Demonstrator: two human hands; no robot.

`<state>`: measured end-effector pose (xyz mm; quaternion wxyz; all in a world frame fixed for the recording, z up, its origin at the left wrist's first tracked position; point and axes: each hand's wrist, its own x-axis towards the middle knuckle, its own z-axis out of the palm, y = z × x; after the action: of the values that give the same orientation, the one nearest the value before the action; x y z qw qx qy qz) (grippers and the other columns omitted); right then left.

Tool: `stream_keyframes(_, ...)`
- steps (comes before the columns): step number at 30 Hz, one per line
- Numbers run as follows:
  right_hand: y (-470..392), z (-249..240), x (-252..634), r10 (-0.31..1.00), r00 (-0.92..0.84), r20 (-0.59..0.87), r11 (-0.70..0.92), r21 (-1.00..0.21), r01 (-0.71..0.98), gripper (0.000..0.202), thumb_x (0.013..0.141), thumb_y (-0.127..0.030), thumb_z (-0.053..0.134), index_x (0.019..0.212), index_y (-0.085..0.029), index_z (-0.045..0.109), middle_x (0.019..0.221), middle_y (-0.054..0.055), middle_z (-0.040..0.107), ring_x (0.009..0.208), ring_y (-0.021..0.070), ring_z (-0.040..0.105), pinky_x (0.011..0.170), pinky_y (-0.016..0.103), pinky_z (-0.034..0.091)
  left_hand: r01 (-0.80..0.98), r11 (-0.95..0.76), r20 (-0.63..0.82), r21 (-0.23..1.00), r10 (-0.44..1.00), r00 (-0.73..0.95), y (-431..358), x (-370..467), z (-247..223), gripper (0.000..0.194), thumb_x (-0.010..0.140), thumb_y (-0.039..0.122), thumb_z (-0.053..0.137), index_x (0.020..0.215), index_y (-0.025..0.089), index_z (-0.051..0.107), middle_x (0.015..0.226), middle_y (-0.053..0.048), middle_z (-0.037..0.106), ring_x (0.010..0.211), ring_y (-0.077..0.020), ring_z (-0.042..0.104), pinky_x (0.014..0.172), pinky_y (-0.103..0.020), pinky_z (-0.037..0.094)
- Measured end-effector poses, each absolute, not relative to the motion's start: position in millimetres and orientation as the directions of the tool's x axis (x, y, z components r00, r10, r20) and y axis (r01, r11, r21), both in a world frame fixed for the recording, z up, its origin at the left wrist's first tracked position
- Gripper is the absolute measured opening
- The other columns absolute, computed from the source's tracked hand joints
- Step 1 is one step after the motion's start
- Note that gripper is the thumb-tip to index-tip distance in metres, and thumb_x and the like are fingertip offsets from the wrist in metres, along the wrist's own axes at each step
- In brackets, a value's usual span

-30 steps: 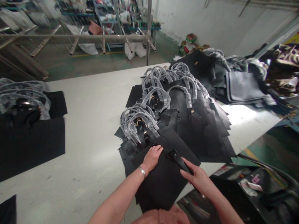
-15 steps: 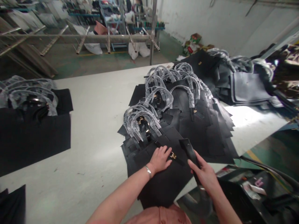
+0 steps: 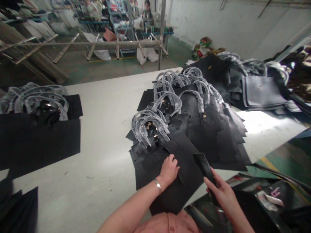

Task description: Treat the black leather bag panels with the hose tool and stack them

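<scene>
My left hand (image 3: pixel 169 170), with a metal bracelet at the wrist, rests on a black leather-like bag panel (image 3: pixel 187 155). Its fingers are curled over a short black strap (image 3: pixel 180 179), mostly hidden beneath them; no buckle shows there. My right hand (image 3: pixel 220 187) is closed round a long black piece with a flat, wide end (image 3: pixel 201 160), tilted above the panel's right edge. What that piece is I cannot make out. Just beyond my left hand lie bag handles (image 3: pixel 148 124) wrapped in clear plastic, with gold-coloured hardware, on stacked panels.
More black panels with wrapped handles (image 3: pixel 194 74) spread across the white table (image 3: pixel 104 129). Another stack (image 3: pixel 53 139) is at the left, and dark pieces (image 3: pixel 24 207) lie at the near left corner. Below right is a cluttered dark bin (image 3: pixel 267 197). Far back, a person (image 3: pixel 147 11) is beside equipment.
My left fingers have curled inward, and the gold buckle beside them has gone out of sight. Both hands and the black piece appear slightly further right and lower as the view shifts.
</scene>
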<state>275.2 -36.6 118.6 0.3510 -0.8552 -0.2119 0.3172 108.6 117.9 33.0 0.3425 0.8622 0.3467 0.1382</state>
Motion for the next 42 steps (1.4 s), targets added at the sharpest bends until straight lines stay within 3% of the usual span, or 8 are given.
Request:
stream_keyframes(3,-32.9,116.4,265.6,0.624,0.612,-0.485,-0.676,-0.728,0.113,0.075,0.072,-0.049,0.067,0.140,-0.019,0.052,0.071,-0.002,0.070,0.053,0.0167,0.062,0.055,0.028,0.052,0.404,-0.334,0.052,0.852,0.821,0.568,108.6,88.7,27.3,0.023,0.082,0.000,0.047,0.094,0.019,0.050,0.126,-0.010,0.045,0.114,-0.0211,0.052,0.097,-0.039,0.047)
stream_keyframes(8,-22.8,118.2,242.7,0.731,0.473,-0.492,-0.618,-0.771,0.154,0.068,0.072,-0.044,0.066,0.136,-0.022,0.057,0.077,0.000,0.073,0.063,0.0201,0.066,0.061,0.031,0.055,0.120,0.063,-0.102,0.991,0.930,0.354,91.9,68.1,29.7,0.033,0.083,0.011,0.056,0.112,0.021,0.044,0.131,-0.012,0.046,0.102,-0.0176,0.061,0.083,-0.033,0.054)
stream_keyframes(13,-15.6,138.7,220.3,0.750,0.357,-0.557,-0.637,-0.753,0.162,0.069,0.074,-0.044,0.063,0.138,-0.021,0.054,0.075,0.000,0.073,0.066,0.0208,0.065,0.059,0.029,0.052,-0.062,0.336,-0.305,0.940,0.906,0.295,89.1,60.9,33.9,0.032,0.080,0.016,0.063,0.106,0.019,0.044,0.099,-0.007,0.064,0.092,-0.0174,0.066,0.080,-0.030,0.054)
stream_keyframes(22,-14.8,147.9,210.9,0.730,0.148,-0.668,-0.675,-0.738,-0.002,0.078,0.078,-0.045,0.064,0.147,-0.018,0.040,0.053,-0.007,0.053,0.046,0.0119,0.049,0.045,0.023,0.035,-0.234,0.520,-0.418,0.821,0.828,0.374,99.5,51.5,33.8,0.036,0.067,0.014,0.069,0.101,0.014,0.057,0.096,-0.008,0.065,0.085,-0.0157,0.064,0.077,-0.028,0.051)
stream_keyframes(33,-2.6,152.6,195.1,0.719,0.303,-0.626,-0.644,-0.764,-0.050,0.077,0.076,-0.045,0.067,0.145,-0.019,0.043,0.059,-0.006,0.057,0.050,0.0126,0.052,0.048,0.024,0.042,-0.262,0.597,-0.426,0.758,0.757,0.495,103.5,48.5,47.1,0.042,0.067,0.019,0.076,0.103,0.014,0.055,0.089,-0.006,0.067,0.074,-0.0166,0.068,0.072,-0.030,0.052)
stream_keyframes(38,9.4,145.9,204.9,0.721,0.420,-0.551,-0.615,-0.788,0.021,0.080,0.075,-0.047,0.067,0.146,-0.021,0.042,0.059,-0.006,0.059,0.052,0.0143,0.057,0.050,0.026,0.047,-0.430,0.458,-0.307,0.778,0.875,0.374,157.0,30.1,63.5,0.040,0.087,0.047,0.059,0.111,0.016,0.049,0.114,-0.013,0.063,0.098,-0.0227,0.067,0.086,-0.039,0.053)
stream_keyframes(40,8.4,138.5,206.5,0.727,0.371,-0.578,-0.642,-0.764,0.068,0.077,0.075,-0.046,0.066,0.144,-0.021,0.044,0.059,-0.006,0.060,0.049,0.0139,0.057,0.048,0.025,0.046,-0.253,0.320,-0.253,0.913,0.931,0.262,170.3,18.4,57.5,0.034,0.094,0.048,0.045,0.108,0.017,0.049,0.112,-0.012,0.063,0.096,-0.0201,0.067,0.086,-0.039,0.052)
stream_keyframes(42,6.8,128.7,203.1,0.735,0.315,-0.600,-0.658,-0.743,0.120,0.074,0.076,-0.043,0.066,0.143,-0.020,0.047,0.061,-0.005,0.061,0.047,0.0132,0.057,0.048,0.025,0.046,0.015,0.211,-0.209,0.977,0.952,0.224,168.4,9.0,44.7,0.024,0.091,0.038,0.051,0.103,0.018,0.051,0.102,-0.008,0.062,0.083,-0.0163,0.066,0.080,-0.036,0.053)
